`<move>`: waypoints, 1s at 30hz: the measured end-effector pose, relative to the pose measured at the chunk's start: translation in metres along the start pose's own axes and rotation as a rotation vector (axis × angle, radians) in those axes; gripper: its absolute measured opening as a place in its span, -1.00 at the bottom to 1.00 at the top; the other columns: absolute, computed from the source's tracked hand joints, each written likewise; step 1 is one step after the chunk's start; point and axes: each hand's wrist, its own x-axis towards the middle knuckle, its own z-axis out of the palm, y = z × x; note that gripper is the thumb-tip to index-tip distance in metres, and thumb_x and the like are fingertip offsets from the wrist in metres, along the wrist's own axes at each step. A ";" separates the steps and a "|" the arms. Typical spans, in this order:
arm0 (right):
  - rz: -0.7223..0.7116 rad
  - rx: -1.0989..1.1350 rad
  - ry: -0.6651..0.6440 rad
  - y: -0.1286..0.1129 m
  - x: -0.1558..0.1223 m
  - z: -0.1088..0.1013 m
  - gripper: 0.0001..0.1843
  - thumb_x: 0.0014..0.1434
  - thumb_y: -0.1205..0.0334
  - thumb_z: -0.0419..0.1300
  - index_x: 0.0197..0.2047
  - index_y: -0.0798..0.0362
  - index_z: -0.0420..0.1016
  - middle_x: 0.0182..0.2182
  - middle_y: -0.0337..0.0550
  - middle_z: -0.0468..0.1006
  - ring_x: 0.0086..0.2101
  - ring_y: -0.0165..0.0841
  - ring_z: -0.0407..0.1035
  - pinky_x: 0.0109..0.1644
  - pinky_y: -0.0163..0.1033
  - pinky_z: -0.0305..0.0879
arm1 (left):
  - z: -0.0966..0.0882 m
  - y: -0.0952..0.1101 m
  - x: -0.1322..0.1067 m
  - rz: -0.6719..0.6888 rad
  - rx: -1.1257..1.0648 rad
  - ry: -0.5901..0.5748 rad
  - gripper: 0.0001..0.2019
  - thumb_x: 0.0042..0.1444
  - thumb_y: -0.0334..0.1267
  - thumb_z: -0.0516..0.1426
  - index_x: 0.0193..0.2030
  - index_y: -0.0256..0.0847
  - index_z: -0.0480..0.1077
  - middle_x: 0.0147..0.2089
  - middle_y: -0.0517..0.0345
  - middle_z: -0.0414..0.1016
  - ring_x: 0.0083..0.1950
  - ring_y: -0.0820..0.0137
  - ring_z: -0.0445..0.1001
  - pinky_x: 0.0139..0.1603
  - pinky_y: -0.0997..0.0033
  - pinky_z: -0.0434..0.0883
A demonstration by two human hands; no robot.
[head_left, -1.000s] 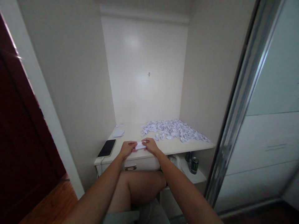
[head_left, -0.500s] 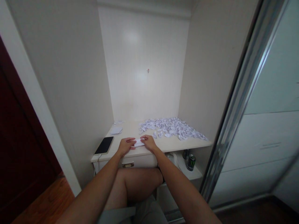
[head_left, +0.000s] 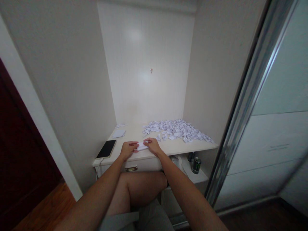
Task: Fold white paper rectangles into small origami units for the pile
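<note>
pinching the white paper, both hands stay nearly closed, fingers straighter than a second ago

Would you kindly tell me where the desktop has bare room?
One bare patch lies beyond the left hand, between the flat sheets and the paper heap; another on the desktop before that heap, right of the right hand. The heap crowds the back right; the phone takes the front left.

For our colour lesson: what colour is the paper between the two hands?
The paper is white, best seen in the head view.
</note>
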 end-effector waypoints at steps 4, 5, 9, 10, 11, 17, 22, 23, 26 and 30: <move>-0.002 0.027 0.013 -0.001 0.000 0.001 -0.82 -0.03 0.20 0.29 -0.33 0.09 0.59 -0.37 -0.13 0.62 -0.30 -0.31 0.47 -0.24 -0.28 0.34 | 0.001 0.001 0.000 0.017 0.019 0.001 -0.61 -0.30 -0.24 0.47 -0.29 -0.37 0.59 -0.37 0.00 0.61 -0.41 0.37 0.54 -0.42 0.37 0.59; -0.001 0.032 0.016 -0.001 0.000 0.001 -0.81 -0.04 0.20 0.29 -0.32 0.09 0.59 -0.36 -0.13 0.62 -0.29 -0.30 0.47 -0.24 -0.28 0.33 | 0.002 0.001 0.000 0.021 0.023 -0.002 -0.61 -0.30 -0.23 0.47 -0.29 -0.37 0.59 -0.37 0.00 0.61 -0.40 0.36 0.55 -0.42 0.37 0.58; 0.011 0.043 0.016 0.001 -0.001 0.001 -0.76 -0.04 0.19 0.29 -0.27 0.10 0.59 -0.38 -0.13 0.62 -0.31 -0.30 0.47 -0.30 -0.30 0.31 | 0.001 0.002 0.003 0.041 0.030 -0.020 -0.60 -0.29 -0.20 0.46 -0.28 -0.36 0.60 -0.37 -0.01 0.62 -0.37 0.33 0.57 -0.42 0.36 0.59; 0.015 0.046 0.010 0.000 0.000 0.001 -0.75 -0.04 0.19 0.29 -0.26 0.10 0.59 -0.38 -0.13 0.62 -0.33 -0.31 0.47 -0.31 -0.30 0.31 | 0.000 0.003 0.005 0.044 0.034 -0.026 -0.60 -0.29 -0.20 0.46 -0.27 -0.36 0.60 -0.37 -0.01 0.62 -0.37 0.32 0.57 -0.42 0.36 0.59; 0.019 0.048 0.003 0.000 0.001 0.000 -0.74 -0.04 0.19 0.29 -0.25 0.10 0.59 -0.38 -0.13 0.62 -0.34 -0.32 0.46 -0.32 -0.31 0.30 | 0.000 0.004 0.008 0.046 0.040 -0.033 -0.60 -0.29 -0.19 0.46 -0.27 -0.36 0.61 -0.37 -0.01 0.62 -0.37 0.32 0.57 -0.42 0.36 0.59; 0.038 0.027 -0.129 -0.009 0.030 -0.011 -0.78 0.03 0.16 0.26 -0.30 0.12 0.59 -0.48 -0.17 0.59 -0.47 -0.37 0.41 -0.42 -0.34 0.25 | -0.005 0.018 0.042 0.036 0.074 -0.060 -0.60 -0.34 -0.21 0.47 -0.30 -0.37 0.63 -0.42 0.04 0.62 -0.42 0.33 0.55 -0.47 0.39 0.59; 0.071 -0.038 -0.323 -0.008 0.075 -0.019 -0.80 0.07 0.21 0.24 -0.50 0.14 0.54 -0.67 -0.23 0.46 -0.62 -0.43 0.33 -0.53 -0.37 0.23 | -0.011 0.002 0.070 -0.011 0.040 0.003 -0.61 -0.34 -0.19 0.46 -0.32 -0.36 0.62 -0.41 0.02 0.63 -0.39 0.29 0.57 -0.47 0.36 0.60; 0.082 -0.044 -0.360 -0.007 0.084 -0.018 -0.78 0.09 0.20 0.23 -0.51 0.14 0.53 -0.68 -0.24 0.45 -0.63 -0.43 0.34 -0.54 -0.37 0.25 | -0.012 -0.003 0.073 -0.026 0.027 0.022 -0.60 -0.33 -0.17 0.46 -0.32 -0.37 0.62 -0.39 0.00 0.64 -0.37 0.28 0.58 -0.45 0.34 0.61; 0.124 -0.043 -0.473 -0.005 0.112 -0.014 -0.78 0.09 0.17 0.25 -0.49 0.14 0.51 -0.64 -0.21 0.49 -0.60 -0.40 0.39 -0.52 -0.34 0.35 | -0.017 -0.015 0.077 -0.074 -0.022 0.082 -0.56 -0.30 -0.12 0.45 -0.29 -0.39 0.61 -0.34 -0.05 0.65 -0.34 0.24 0.60 -0.44 0.31 0.62; 0.151 -0.020 -0.577 -0.009 0.141 -0.008 -0.74 0.12 0.12 0.25 -0.46 0.15 0.49 -0.52 -0.12 0.58 -0.53 -0.41 0.44 -0.49 -0.35 0.41 | -0.019 -0.014 0.073 -0.126 -0.078 0.144 -0.57 -0.24 -0.14 0.44 -0.24 -0.39 0.60 -0.29 -0.06 0.65 -0.32 0.27 0.61 -0.46 0.36 0.62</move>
